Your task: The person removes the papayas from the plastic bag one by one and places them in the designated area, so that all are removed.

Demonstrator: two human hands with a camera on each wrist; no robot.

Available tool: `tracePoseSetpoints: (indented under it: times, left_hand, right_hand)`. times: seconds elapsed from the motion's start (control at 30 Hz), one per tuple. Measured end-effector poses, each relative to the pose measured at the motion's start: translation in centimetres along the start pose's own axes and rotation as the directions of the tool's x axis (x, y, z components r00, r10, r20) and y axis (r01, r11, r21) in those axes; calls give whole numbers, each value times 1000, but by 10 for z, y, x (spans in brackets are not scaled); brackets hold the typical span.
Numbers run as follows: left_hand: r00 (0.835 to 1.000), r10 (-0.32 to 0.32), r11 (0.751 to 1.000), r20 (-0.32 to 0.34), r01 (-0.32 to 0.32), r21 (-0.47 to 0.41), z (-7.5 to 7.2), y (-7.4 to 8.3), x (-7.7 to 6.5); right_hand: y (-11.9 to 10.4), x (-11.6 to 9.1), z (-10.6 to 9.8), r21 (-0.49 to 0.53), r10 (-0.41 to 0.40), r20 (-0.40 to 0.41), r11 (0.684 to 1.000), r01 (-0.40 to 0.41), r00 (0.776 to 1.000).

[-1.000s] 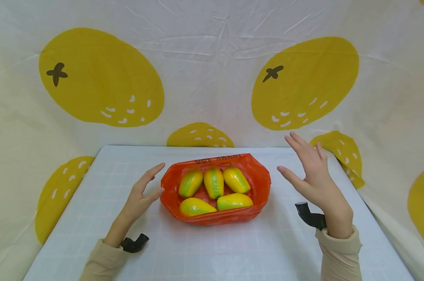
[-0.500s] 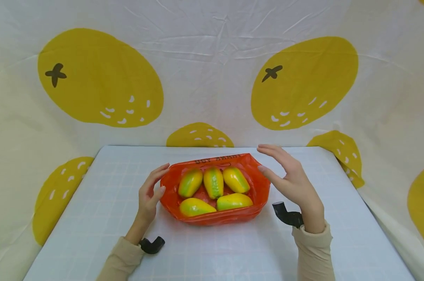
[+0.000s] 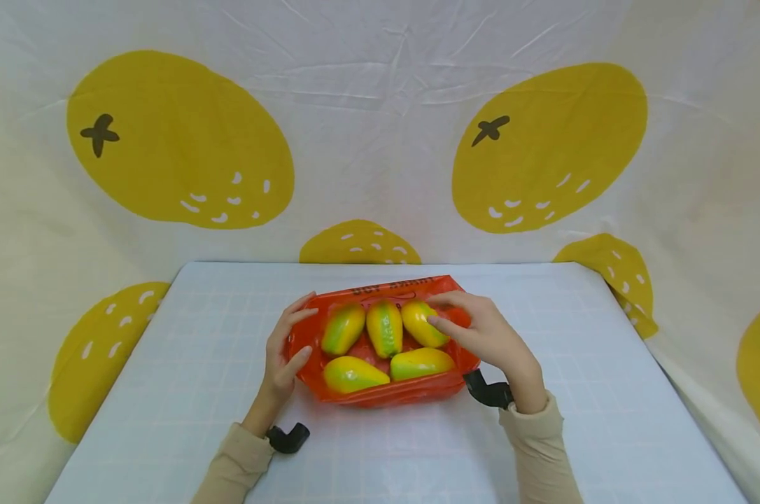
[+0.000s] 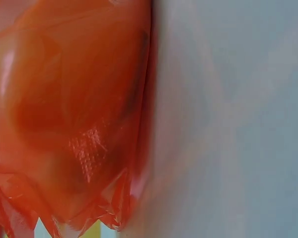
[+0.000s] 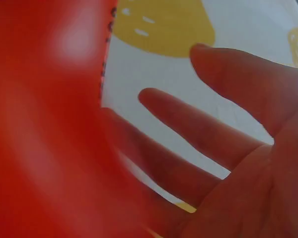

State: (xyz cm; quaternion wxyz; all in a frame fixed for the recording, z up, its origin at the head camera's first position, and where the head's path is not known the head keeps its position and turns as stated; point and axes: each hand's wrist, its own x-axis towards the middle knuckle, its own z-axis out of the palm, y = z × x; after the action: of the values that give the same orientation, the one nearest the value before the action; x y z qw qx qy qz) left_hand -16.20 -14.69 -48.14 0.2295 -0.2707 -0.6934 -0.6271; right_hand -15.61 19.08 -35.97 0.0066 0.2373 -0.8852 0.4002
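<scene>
An open red plastic bag (image 3: 386, 397) lies on the table, with several glossy yellow-green fruits (image 3: 355, 374), shaped like small papayas, inside it. My left hand (image 3: 283, 357) is at the bag's left end, fingers and thumb spread over its rim. The left wrist view shows only the red bag (image 4: 74, 114), with rounded shapes through the plastic, and no hand. Over the bag's right side reaches my right hand (image 3: 493, 332), thumb and fingertips overlapping the back right fruit (image 3: 420, 325). In the right wrist view, my right hand (image 5: 233, 163) has spread fingers, partly hidden behind red plastic.
The table (image 3: 380, 462) has a pale, faintly checked cover. Behind it hangs a white cloth (image 3: 380, 154) printed with large yellow fruit. A black curved piece (image 3: 288, 439) sits at my left wrist, and a similar black piece (image 3: 487, 392) at my right.
My right hand has come left and down, from beside the bag to over its right part. My left hand has moved right onto the bag's left rim. The fruits lie as before.
</scene>
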Motion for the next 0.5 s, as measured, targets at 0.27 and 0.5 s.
tracePoseSetpoints:
  times: [0.27,0.5]
  left_hand:
    - [1000,-26,1000,7,26,-5,0,0,1]
    - [1000,-23,1000,7,23,11,3,3,2]
  right_hand:
    - [-1,6,16,-43,70,157,997,-64,985]
    - [-2,7,26,-108,134,214,988,-113,967]
